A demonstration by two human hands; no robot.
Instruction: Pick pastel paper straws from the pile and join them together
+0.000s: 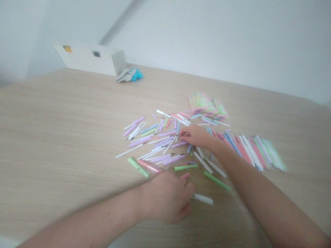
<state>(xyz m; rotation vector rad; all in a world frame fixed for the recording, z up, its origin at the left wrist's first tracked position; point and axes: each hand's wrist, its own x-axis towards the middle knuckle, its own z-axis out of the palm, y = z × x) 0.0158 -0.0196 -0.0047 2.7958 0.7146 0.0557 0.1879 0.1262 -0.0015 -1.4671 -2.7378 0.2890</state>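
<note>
My left hand (172, 196) is closed near the front of the table. A white pen barrel (204, 199) sticks out to the right from its fingers. Farther back, my right hand (195, 135) reaches into the loose pen parts with its fingertips pinched together; whatever is between them is too small and blurred to name. Around its fingers lie thin white refills (169, 145) with dark tips and purple barrels (173, 159). Green (138, 167) and pink barrels (149, 166) lie just beyond my left hand. Another green barrel (217, 181) rests under my right forearm.
A row of coloured pens (254, 151) lies side by side at the right. Behind the loose parts are stacked, printed packs (207, 104). A white box (90, 60) stands at the back left, beside a crumpled grey and blue item (130, 74). A pale wall closes off the table's back.
</note>
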